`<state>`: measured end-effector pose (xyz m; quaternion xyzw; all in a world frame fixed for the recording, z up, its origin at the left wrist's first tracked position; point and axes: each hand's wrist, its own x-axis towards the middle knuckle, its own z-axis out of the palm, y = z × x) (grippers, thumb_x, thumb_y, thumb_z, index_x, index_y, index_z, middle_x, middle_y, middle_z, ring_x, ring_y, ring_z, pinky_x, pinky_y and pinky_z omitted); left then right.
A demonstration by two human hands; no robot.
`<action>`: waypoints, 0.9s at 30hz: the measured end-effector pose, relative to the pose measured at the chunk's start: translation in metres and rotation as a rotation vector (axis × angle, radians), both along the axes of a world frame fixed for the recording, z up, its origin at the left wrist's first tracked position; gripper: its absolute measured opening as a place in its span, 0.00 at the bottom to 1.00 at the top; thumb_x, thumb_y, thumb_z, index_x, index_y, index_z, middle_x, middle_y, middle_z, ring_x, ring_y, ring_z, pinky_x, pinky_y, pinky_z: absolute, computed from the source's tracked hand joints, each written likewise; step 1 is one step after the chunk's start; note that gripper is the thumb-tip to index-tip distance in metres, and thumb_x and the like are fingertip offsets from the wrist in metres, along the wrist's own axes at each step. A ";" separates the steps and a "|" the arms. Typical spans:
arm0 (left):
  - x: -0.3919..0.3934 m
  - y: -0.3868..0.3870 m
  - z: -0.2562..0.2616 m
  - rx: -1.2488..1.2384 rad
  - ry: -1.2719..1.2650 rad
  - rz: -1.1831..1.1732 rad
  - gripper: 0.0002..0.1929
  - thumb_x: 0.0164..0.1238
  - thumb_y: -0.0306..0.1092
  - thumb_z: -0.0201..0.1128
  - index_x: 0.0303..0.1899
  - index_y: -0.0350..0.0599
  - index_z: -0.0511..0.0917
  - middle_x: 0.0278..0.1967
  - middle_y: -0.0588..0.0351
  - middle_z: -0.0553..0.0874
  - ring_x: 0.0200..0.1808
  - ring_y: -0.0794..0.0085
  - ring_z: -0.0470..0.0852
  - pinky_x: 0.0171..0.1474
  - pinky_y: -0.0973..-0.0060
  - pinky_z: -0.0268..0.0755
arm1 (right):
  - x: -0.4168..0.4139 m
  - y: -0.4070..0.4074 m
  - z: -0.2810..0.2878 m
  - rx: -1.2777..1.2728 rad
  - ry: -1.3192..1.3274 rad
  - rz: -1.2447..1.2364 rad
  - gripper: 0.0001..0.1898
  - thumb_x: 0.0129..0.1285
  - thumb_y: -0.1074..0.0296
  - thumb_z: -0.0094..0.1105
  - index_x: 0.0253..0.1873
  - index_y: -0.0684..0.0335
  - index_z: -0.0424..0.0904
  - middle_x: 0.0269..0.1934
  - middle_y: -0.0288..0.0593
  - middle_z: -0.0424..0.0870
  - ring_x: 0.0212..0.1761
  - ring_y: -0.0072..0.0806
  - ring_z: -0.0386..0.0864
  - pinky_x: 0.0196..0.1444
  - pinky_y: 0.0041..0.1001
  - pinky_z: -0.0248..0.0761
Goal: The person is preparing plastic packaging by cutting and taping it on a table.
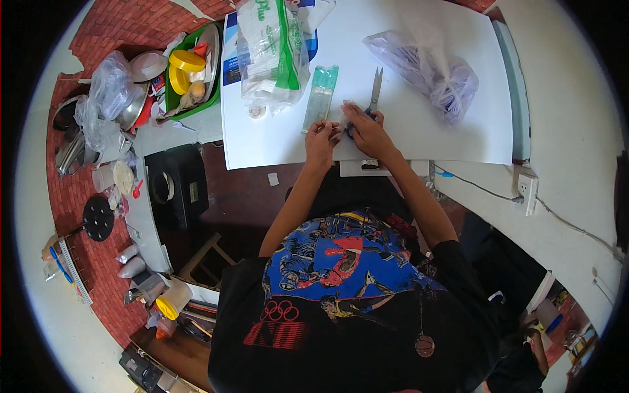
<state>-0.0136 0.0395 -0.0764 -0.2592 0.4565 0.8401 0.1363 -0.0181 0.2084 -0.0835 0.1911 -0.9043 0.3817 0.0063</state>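
A small crinkled piece of clear plastic [346, 114] lies between my hands on the white tabletop [417, 142]. My left hand [322, 141] pinches its near edge, fingertips together. My right hand [367, 133] touches its other side with extended fingers. Under that same hand are the blue handles of scissors [376, 91], with a finger curled by them; the blades point away from me, nearly together. Left of the plastic piece, a long clear packet with a green end [319, 100] lies flat, its lower end close to my left hand.
A large clear-and-green plastic bag [272, 54] with white contents stands at the back left. A knotted translucent bag [449, 86] lies right. Beyond the table's left edge is a green basin [212, 100] of kitchenware. A power outlet [528, 189] with a cord is at right.
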 end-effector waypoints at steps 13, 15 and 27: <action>0.007 0.007 0.005 -0.116 -0.134 0.105 0.03 0.72 0.26 0.57 0.42 0.40 0.72 0.39 0.52 0.84 0.36 0.68 0.85 0.39 0.73 0.81 | 0.002 -0.001 0.005 0.045 -0.087 0.064 0.35 0.63 0.73 0.48 0.76 0.61 0.53 0.75 0.48 0.60 0.79 0.31 0.54 0.69 0.44 0.40; 0.008 0.007 0.006 -0.108 -0.144 0.110 0.04 0.72 0.26 0.58 0.42 0.40 0.72 0.38 0.52 0.84 0.36 0.68 0.85 0.39 0.73 0.81 | 0.002 0.000 0.006 0.088 -0.035 0.108 0.35 0.63 0.72 0.47 0.76 0.53 0.55 0.75 0.49 0.59 0.79 0.33 0.55 0.69 0.46 0.41; 0.012 0.009 0.007 -0.096 -0.156 0.135 0.05 0.71 0.26 0.59 0.41 0.39 0.71 0.39 0.51 0.84 0.37 0.68 0.85 0.38 0.74 0.81 | 0.003 0.000 -0.004 0.277 0.119 0.137 0.32 0.63 0.69 0.49 0.74 0.43 0.62 0.76 0.49 0.58 0.79 0.36 0.54 0.66 0.49 0.45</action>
